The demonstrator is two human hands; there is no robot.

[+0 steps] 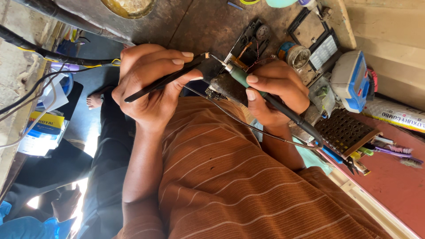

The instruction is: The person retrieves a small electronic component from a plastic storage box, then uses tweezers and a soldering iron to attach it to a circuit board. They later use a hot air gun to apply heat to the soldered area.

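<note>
Cramped repair bench, daylight from the floor side.

Dark, stained worktop (195, 22) scuffed and cluttered; a round metal bowl (129, 6) sits at its far edge. Pale wooden boards (389, 26) wall one side, with a red surface (394, 181) beside them carrying a black perforated tray (343, 130) and a white-and-blue box (352, 79). Black cables (40, 53) run along a rough concrete ledge (13, 75). Bright sunlight spills across the floor (86, 132) below.

matt black tweezers (164, 82), green-gripped metal-tipped soldering iron (241, 76), scuffed worn workbench (195, 22)
</note>
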